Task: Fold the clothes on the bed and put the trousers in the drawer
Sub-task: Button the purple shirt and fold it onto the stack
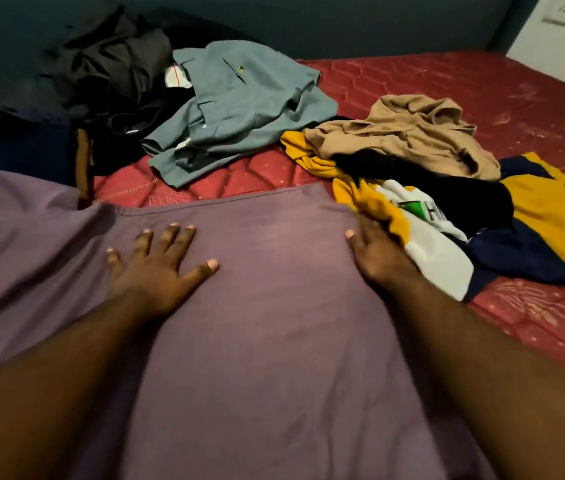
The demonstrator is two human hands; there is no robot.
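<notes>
Clothes: a mauve cotton garment (pixel 256 306) lies spread flat across the near part of the red quilted mattress (pixel 481 84), its hemmed far edge straight.
Left hand (pixel 156 268): palm down on the mauve garment, fingers spread and straight, pressing the cloth.
Right hand (pixel 378 251): at the garment's right edge, thumb laid flat on the cloth; the fingers go under a yellow, white and navy jersey (pixel 533 237), so I cannot tell how they lie.
Right side of mattress: a crumpled tan shirt (pixel 419 133) lies on the jersey, with a black cloth (pixel 430 188) between them.
Far middle: a rumpled grey-green shirt (pixel 239 109).
Far left corner: a heap of dark clothes (pixel 111 64).
Left edge: a dark navy garment (pixel 28 150).
</notes>
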